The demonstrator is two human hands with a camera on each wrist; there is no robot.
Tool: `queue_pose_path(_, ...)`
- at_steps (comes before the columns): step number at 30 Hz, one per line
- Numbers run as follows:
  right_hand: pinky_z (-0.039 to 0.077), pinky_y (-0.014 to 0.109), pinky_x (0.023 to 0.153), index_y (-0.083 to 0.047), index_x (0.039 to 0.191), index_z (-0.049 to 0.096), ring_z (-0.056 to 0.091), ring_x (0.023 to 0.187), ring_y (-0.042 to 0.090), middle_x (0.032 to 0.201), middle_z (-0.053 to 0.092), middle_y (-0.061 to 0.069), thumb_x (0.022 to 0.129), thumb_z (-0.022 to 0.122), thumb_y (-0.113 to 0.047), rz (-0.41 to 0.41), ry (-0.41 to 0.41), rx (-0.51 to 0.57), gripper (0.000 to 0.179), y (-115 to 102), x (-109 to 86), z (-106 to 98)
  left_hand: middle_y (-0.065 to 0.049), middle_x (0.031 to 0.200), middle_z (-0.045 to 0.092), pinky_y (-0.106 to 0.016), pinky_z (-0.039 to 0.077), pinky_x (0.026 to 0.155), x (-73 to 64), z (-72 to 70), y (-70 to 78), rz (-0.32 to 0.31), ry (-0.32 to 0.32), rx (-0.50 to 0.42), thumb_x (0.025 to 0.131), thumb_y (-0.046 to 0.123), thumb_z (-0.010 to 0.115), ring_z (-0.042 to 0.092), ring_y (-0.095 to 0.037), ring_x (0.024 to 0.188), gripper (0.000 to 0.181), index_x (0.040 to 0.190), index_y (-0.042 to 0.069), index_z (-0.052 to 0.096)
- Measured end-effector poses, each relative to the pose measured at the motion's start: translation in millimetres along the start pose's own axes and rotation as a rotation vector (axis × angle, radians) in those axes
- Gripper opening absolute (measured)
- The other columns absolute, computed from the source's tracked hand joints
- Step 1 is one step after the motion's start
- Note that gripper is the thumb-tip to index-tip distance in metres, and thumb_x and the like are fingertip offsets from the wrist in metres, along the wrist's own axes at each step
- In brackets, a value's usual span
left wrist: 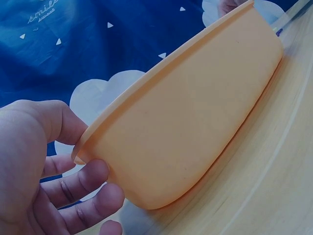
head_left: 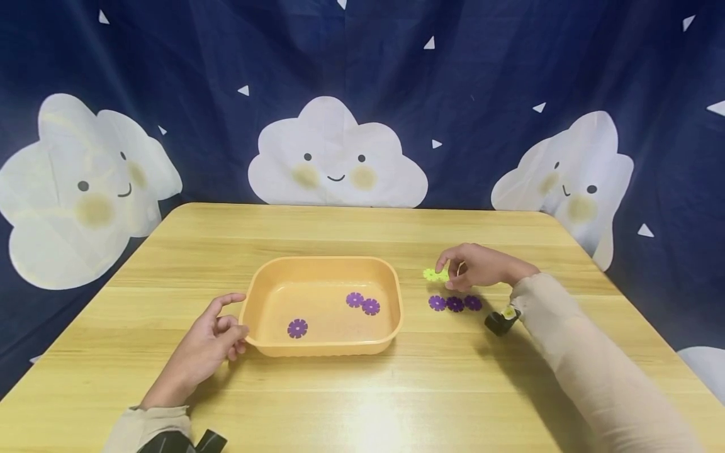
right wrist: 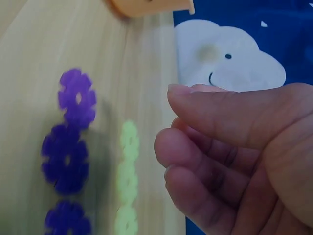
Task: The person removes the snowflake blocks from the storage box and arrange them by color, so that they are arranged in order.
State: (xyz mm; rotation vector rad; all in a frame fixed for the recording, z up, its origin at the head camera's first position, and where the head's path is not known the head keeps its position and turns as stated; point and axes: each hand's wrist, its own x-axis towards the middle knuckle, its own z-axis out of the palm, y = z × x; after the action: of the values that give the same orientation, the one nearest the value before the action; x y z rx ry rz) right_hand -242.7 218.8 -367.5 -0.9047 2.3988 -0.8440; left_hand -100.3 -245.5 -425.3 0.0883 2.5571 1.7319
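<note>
An orange plastic basin point(head_left: 325, 348) stands on the table, and my left hand point(head_left: 202, 345) pinches the rim at its left end. In the left wrist view the fingers point(left wrist: 93, 203) lie against the basin's outer wall point(left wrist: 181, 112). Inside the basin are three purple snowflake discs, one apart point(head_left: 297, 328) and a touching pair point(head_left: 363, 304). To the right of it my right hand point(head_left: 472, 267) hovers over a row of yellow-green snowflake discs point(head_left: 432, 275), partly hiding them. Its fingers are loosely bent and hold nothing in the right wrist view. Nearer lies a row of purple snowflake discs point(head_left: 455, 304).
The wooden table point(head_left: 317, 402) runs back to a dark blue curtain point(head_left: 362, 56) printed with white clouds and triangles. A black wrist camera point(head_left: 501, 322) sits on the right sleeve.
</note>
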Motion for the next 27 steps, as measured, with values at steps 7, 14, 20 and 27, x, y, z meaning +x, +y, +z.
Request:
queue_pose_path(7,0.052,0.03,0.063,0.002,0.107,0.062,0.056,0.07,0.02,0.081,0.06,0.007,0.086,0.068,0.004,-0.025,0.014,-0.018,0.023,-15,13.7,0,-0.013,0.083,0.057,-0.028,0.05,0.058,0.2,-1.0,0.5,-0.012,-0.01,-0.006,0.095,0.004,0.052,0.057,-0.022,0.069,0.056,0.145,0.009,0.027)
queue_pose_path(14,0.054,0.042,0.059,-0.001,0.107,0.061,0.061,0.064,0.029,0.079,0.062,0.011,0.089,0.064,0.004,-0.047,0.018,-0.016,0.019,-29,25.9,3,-0.012,0.084,0.058,-0.028,0.05,0.059,0.5,-1.4,-0.4,-0.02,-0.018,-0.007,0.096,0.005,0.052,0.058,-0.021,0.07,0.057,0.146,0.009,0.026)
queue_pose_path(20,0.054,0.04,0.058,-0.001,0.107,0.062,0.061,0.063,0.023,0.08,0.063,0.013,0.091,0.062,0.002,-0.066,0.029,-0.029,0.016,-40,33.7,5,-0.012,0.083,0.058,-0.028,0.05,0.058,1.1,-0.8,-1.0,-0.019,-0.015,0.0,0.096,0.005,0.052,0.058,-0.021,0.07,0.057,0.146,0.009,0.026)
queue_pose_path(27,0.053,0.039,0.058,-0.003,0.108,0.062,0.061,0.063,0.018,0.082,0.064,0.01,0.092,0.062,-0.001,-0.088,0.027,-0.047,0.016,-52,41.7,6,-0.013,0.083,0.058,-0.029,0.05,0.058,1.8,-0.4,-0.6,-0.019,-0.013,0.0,0.096,0.005,0.052,0.058,-0.021,0.07,0.057,0.146,0.009,0.026)
